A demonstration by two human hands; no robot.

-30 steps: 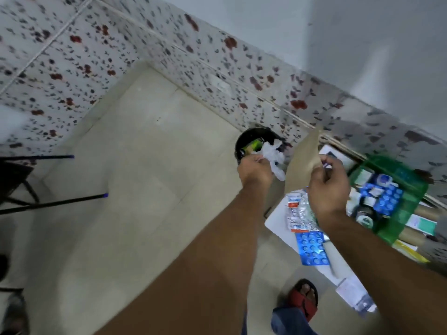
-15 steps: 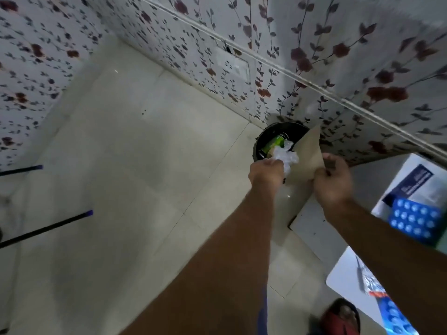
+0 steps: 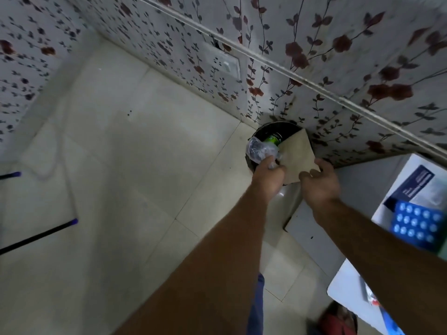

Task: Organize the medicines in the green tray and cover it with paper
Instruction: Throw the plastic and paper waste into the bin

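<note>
My left hand point(image 3: 268, 175) grips a crumpled clear plastic wrapper point(image 3: 260, 150) over the rim of a black bin point(image 3: 278, 129) on the floor by the wall. My right hand point(image 3: 319, 182) holds the lower edge of a brown paper sheet point(image 3: 298, 158), which is tilted into the bin's mouth. Inside the bin a green-labelled container point(image 3: 273, 139) shows. A blue blister pack point(image 3: 414, 224) and a white and dark blue medicine box point(image 3: 416, 183) lie at the far right. The green tray is out of view.
A white table surface point(image 3: 348, 284) runs along the right edge, with a second white panel point(image 3: 312, 235) below my right forearm. A wall socket point(image 3: 223, 65) sits on the flowered wall. Black stand legs point(image 3: 38, 234) cross the tiled floor at left. A red sandal point(image 3: 338, 320) shows at the bottom.
The view has swung left and down toward the bin, so the green tray has left the frame. Both hands have moved closer to the bin with the wrapper and the paper.
</note>
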